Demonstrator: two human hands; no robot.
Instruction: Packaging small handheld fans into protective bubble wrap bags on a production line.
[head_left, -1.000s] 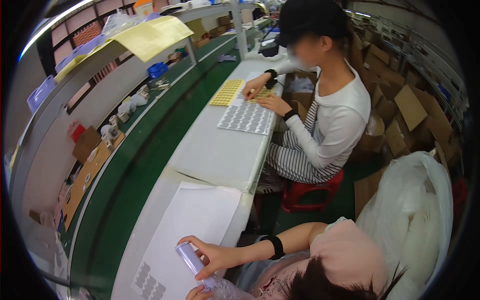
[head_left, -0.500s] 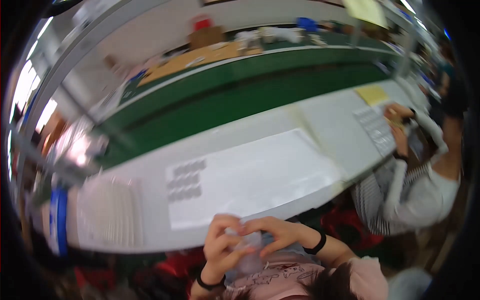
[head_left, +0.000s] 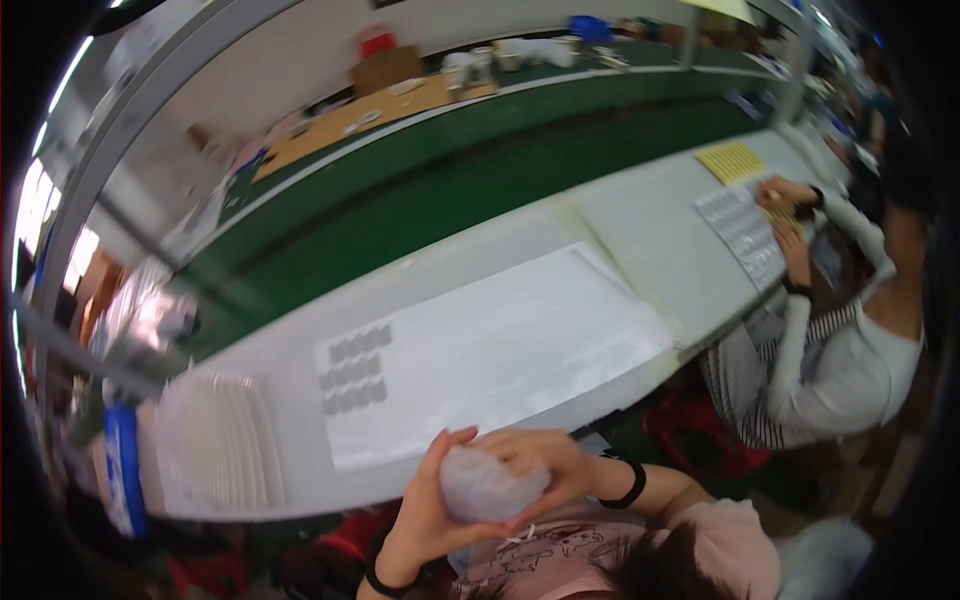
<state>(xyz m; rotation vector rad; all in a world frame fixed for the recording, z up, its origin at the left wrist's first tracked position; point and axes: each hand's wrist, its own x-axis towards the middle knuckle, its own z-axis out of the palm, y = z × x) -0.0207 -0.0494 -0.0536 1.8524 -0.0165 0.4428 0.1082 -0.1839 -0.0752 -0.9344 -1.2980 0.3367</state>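
A rounded, translucent whitish bundle [head_left: 488,486], like crumpled clear plastic, is held between my two hands just off the near edge of the table. My left hand [head_left: 432,518] curves around its left side and underside, thumb and fingers bent. From the right, my right hand [head_left: 560,466] grips it, fingers curled over the top and partly hiding it. What the bundle contains cannot be made out. Beyond my hands, a white sheet [head_left: 480,350] lies on the table, with several small greyish pieces [head_left: 353,371] in rows at its left end.
At the left stands a stack of clear plastic trays [head_left: 222,440] beside a blue-and-white container [head_left: 124,470]. On the right, a co-worker [head_left: 835,370] handles small pieces over a tray [head_left: 740,235], near a yellow sheet [head_left: 729,163]. A green bench [head_left: 450,170] runs behind the table.
My hands have shifted around the whitish bundle, which now shows larger and rounder between them. My right hand has closed over its top. The whole view has tilted and moved slightly.
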